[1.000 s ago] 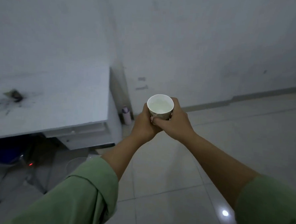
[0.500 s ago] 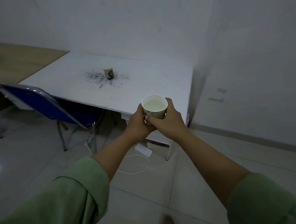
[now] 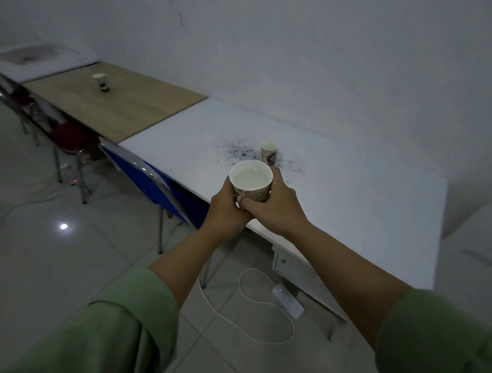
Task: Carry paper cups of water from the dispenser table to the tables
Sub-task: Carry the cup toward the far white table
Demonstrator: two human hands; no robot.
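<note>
I hold a paper cup full of water upright in front of me, over the front edge of a white table. My left hand wraps its left side and my right hand its right side, fingers overlapping below the rim. A second paper cup stands on the white table just behind the held one, among dark specks. A third cup stands on the wooden table further left.
A blue chair is pushed under the white table's left end, and a dark red chair sits at the wooden table. A white power strip and looped cable lie on the tiled floor. Another white table is far left.
My view has swung left along the wall: the white table came in, then the wooden table and its cup. Both hands keep the same hold on the cup.
</note>
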